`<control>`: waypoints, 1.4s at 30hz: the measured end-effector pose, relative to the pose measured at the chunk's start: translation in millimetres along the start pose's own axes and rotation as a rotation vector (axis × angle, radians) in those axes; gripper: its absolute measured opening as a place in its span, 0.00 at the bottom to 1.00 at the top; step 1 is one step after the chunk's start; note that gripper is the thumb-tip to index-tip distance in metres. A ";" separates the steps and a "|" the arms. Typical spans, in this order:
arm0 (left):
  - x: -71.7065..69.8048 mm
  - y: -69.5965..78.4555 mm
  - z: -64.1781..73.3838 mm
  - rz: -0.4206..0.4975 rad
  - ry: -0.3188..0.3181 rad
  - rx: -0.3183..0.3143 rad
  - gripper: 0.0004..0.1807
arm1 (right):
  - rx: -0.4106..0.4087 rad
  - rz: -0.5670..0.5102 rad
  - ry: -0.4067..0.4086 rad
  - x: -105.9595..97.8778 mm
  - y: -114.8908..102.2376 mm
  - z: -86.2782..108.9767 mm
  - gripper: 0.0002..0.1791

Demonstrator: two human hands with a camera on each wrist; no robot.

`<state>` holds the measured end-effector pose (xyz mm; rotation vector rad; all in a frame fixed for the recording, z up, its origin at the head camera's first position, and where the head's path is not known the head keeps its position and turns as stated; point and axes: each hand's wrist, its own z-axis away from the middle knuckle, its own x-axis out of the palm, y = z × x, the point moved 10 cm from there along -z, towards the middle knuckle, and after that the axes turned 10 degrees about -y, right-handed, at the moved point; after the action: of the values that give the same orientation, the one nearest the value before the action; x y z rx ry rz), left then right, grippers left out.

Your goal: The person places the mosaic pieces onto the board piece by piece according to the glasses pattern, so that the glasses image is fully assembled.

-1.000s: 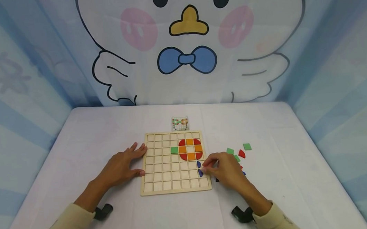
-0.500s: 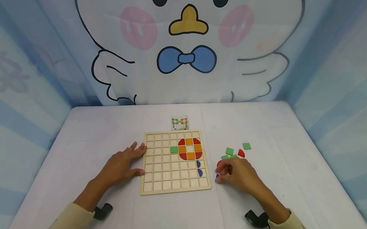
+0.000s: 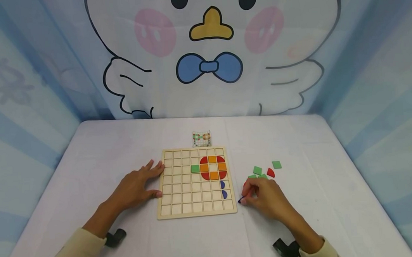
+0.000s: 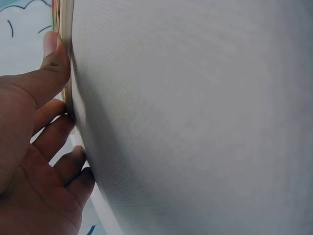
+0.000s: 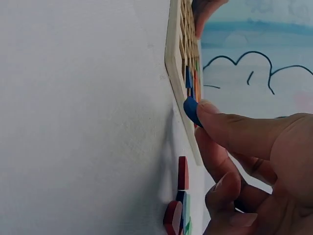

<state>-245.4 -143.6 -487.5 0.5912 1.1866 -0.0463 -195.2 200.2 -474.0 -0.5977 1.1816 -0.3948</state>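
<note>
My left hand (image 3: 135, 186) rests with spread fingers against the left edge of a wooden grid board (image 3: 181, 188). Between thumb and fingertips, my right hand (image 3: 265, 197) pinches a blue half-round piece (image 5: 191, 110), just off the board's right edge. Two blue pieces (image 3: 224, 194) lie in cells of the board's right side. Above them, red corner pieces (image 3: 205, 176) and orange squares (image 3: 214, 175) form a ring around a bare cell, with a green square (image 3: 195, 168) to its left. In the left wrist view, the thumb and fingers touch the board's edge.
Right of the board lie loose green squares (image 3: 276, 164) and red pieces (image 3: 271, 172), partly hidden behind my right hand. A small pattern card (image 3: 201, 139) lies at the board's far edge. A printed curtain (image 3: 211, 97) hangs behind the white table (image 3: 122, 140).
My right hand has gone from the board's right side to the loose pieces and picked up a blue piece, now lifted slightly toward the board. The left hand has stayed in place.
</note>
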 end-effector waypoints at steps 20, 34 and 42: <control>2.8 -2.2 -1.9 0.001 0.004 0.003 0.51 | -0.137 -0.003 -0.091 40.1 -46.3 -13.7 0.10; 1.1 -0.9 -0.8 -0.005 0.014 0.013 0.51 | -0.114 0.064 -0.103 46.1 -52.1 -14.2 0.08; -0.4 0.3 0.0 -0.006 0.015 0.018 0.51 | -0.137 0.068 -0.099 43.8 -53.6 -13.9 0.10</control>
<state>-245.4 -143.5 -487.0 0.6045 1.2038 -0.0572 -192.3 129.6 -476.5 -0.6865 1.1363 -0.2253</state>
